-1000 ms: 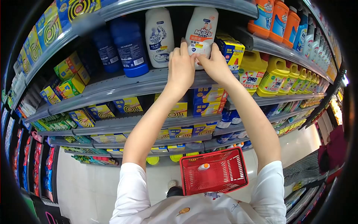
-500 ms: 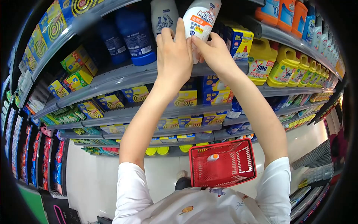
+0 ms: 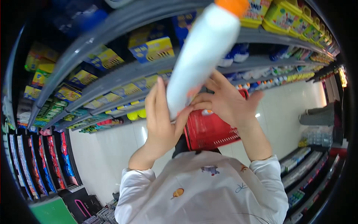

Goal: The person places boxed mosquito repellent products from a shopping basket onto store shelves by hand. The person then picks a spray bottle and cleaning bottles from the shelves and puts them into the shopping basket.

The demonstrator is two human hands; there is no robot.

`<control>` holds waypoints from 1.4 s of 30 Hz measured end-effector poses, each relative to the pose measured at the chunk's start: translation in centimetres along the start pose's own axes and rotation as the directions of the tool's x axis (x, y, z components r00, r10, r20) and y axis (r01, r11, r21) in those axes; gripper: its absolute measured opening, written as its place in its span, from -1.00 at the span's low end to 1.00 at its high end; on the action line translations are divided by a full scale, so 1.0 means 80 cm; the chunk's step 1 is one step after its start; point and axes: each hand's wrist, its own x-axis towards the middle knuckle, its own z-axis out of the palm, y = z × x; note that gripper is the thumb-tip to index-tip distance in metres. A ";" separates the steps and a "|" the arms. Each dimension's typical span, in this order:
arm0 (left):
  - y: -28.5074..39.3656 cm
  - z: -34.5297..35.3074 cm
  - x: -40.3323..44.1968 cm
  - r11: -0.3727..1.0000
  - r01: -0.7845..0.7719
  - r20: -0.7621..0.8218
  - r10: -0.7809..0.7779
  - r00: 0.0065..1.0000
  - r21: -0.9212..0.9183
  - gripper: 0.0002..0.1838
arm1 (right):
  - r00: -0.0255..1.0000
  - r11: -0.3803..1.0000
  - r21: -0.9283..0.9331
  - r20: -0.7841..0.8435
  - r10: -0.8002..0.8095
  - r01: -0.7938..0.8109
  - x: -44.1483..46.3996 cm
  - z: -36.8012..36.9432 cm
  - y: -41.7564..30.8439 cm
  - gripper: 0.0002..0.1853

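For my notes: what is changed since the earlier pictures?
The white bottle moved off the shelf and down towards the body, tilted, its orange cap now visible. The left hand and right hand came with it, both still touching it. The red basket stayed below.

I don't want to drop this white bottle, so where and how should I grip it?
Probably its middle, your right hand coming from the right, your left hand under the lower end: the bottle leans right, orange cap up, most of it above both hands.
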 end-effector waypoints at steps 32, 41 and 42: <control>-0.225 0.456 -0.474 0.365 0.921 0.843 -0.446 0.300 -0.135 -0.10 | 0.148 0.846 0.441 -0.854 0.498 -0.301 -0.287 -0.427 0.345 -0.53; -0.219 0.443 -0.458 0.397 0.906 0.878 -0.475 0.065 0.147 -0.17 | 0.180 0.801 0.450 -0.817 0.547 -0.394 -0.303 -0.412 0.306 -0.48; -0.213 0.432 -0.441 0.376 0.910 0.878 -0.479 0.029 0.175 -0.19 | 0.082 0.782 0.448 -0.844 0.529 -0.433 -0.306 -0.403 0.298 -0.45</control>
